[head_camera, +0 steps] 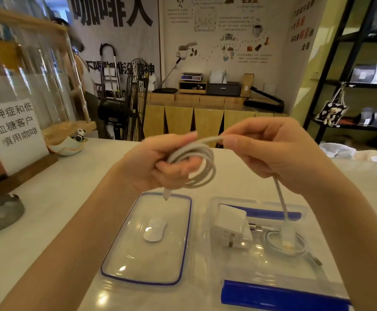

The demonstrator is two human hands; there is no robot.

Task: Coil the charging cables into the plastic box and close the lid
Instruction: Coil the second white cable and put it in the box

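- The left hand (pixel 167 162) covers the part of the white cable (pixel 196 167) coil that runs through its fingers.
- At lower right of the frame, the blue latch (pixel 281 294) of the plastic box (pixel 210 221) is cut off by the bottom edge.
- Both forearms run out of the frame at the bottom.
- The wall posters (pixel 228 30) at upper centre carry print too small to read.
- The glass case (pixel 26 63) at upper left is blurred and cropped by the edge.

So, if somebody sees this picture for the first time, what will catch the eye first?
Most likely the white cable in the centre, looped in the left hand while the right hand pinches its loose end above the counter. Below the hands, the open plastic box holds a white charger and another coiled cable. Its blue-rimmed lid lies beside it on the left.
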